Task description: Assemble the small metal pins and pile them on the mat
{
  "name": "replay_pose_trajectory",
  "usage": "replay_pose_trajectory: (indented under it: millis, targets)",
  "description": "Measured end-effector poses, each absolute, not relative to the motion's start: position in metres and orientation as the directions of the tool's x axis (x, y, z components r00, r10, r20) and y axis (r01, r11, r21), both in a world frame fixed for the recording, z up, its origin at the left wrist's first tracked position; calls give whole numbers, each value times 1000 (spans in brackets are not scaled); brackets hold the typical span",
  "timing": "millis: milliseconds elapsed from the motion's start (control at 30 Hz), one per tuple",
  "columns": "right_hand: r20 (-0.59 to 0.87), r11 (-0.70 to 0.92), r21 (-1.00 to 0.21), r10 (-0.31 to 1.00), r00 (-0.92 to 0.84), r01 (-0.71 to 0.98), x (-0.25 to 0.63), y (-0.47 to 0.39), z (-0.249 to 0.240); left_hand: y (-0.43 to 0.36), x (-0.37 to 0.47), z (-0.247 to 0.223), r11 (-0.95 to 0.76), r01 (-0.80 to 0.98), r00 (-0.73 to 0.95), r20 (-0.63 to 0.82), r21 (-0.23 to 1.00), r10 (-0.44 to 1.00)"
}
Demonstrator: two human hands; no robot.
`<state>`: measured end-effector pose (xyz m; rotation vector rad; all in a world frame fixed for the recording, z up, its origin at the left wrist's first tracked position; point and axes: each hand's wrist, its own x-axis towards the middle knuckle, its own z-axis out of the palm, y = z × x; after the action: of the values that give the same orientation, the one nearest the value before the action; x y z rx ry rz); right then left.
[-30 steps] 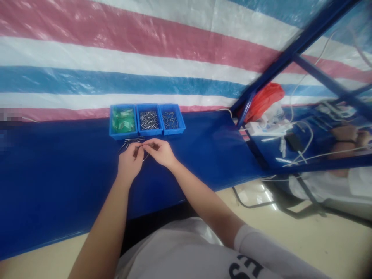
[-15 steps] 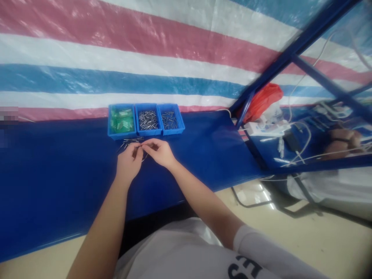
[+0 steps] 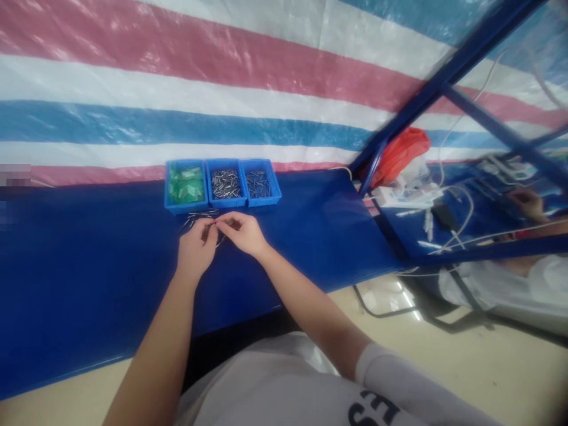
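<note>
My left hand (image 3: 197, 247) and my right hand (image 3: 243, 232) meet fingertip to fingertip above the blue table (image 3: 110, 266). Both are closed in a pinch, and whatever lies between the fingers is too small to make out. Just beyond my fingers lies a loose pile of thin metal pins (image 3: 195, 218). Behind it stand three blue bins side by side. The left bin (image 3: 184, 208) holds green and clear pieces (image 3: 189, 188), the middle bin (image 3: 227, 203) many short metal pieces (image 3: 226, 183), and the right bin (image 3: 265, 202) fewer thin metal pieces (image 3: 258, 183).
A striped plastic sheet (image 3: 199, 77) hangs behind the table. On the right, a blue metal frame (image 3: 408, 89) borders a second table with an orange bag (image 3: 402, 154), a white power strip (image 3: 403, 196) and cables. Another person's hand (image 3: 528, 204) is over there.
My two hands stay pinched together in nearly the same place. The other person's hand at the far right has shifted and now shows raised over their table.
</note>
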<state>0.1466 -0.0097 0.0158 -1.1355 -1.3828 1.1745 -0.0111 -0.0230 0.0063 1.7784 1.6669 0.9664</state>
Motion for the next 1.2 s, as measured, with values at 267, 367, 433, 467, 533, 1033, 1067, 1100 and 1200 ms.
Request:
replay_pose_trajectory:
  millis: [267, 367, 433, 467, 533, 1033, 1067, 1100, 1200]
  targets:
    - [99, 106, -993, 989, -111, 55, 147, -10, 18, -23, -11, 5, -107, 624, -14, 148, 774, 989]
    - [90, 97, -994, 990, -112, 58, 147, -10, 19, -23, -11, 5, -110, 620, -14, 152, 777, 988]
    - [93, 99, -994, 990, -111, 52, 147, -10, 18, -23, -11, 5, -107, 618, -14, 147, 779, 989]
    - [96, 102, -994, 989, -111, 48, 147, -10, 18, -23, -11, 6, -105, 618, -14, 145, 779, 989]
    - [102, 107, -993, 989, -110, 41, 147, -10, 17, -23, -11, 6, -103, 621, -13, 142, 777, 990]
    - [91, 99, -993, 990, -111, 69, 147, -11, 19, -23, -11, 6, -104, 620, -19, 147, 778, 989]
    - [89, 97, -993, 990, -110, 69, 147, -11, 19, -23, -11, 6, -105, 619, -21, 150, 779, 989]
    - [88, 96, -993, 990, -112, 67, 147, -11, 19, -23, -11, 6, -106, 619, -19, 150, 778, 988]
    - [92, 100, -993, 989, -117, 62, 147, -10, 18, -23, -11, 5, -110, 620, -14, 151, 776, 988]
